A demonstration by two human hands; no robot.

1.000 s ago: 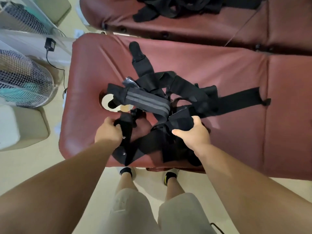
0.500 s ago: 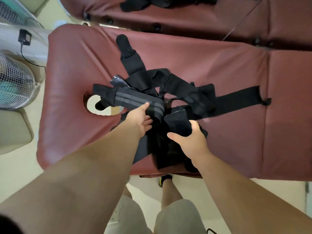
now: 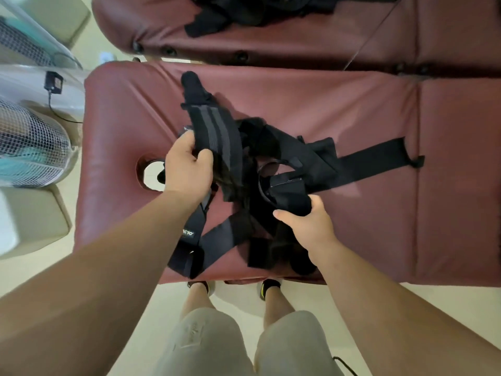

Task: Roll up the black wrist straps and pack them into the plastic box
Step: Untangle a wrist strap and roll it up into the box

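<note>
Seemingly a massage or physiotherapy room; a maroon padded treatment table lies under the black straps that the left hand and right hand grip; its face hole opens just left of that grip; a second padded table stands beyond it; a mesh-guarded fan stands well to its left.

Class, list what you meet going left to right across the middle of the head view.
fan → face hole → left hand → striped strap → right hand → flat strap
</note>
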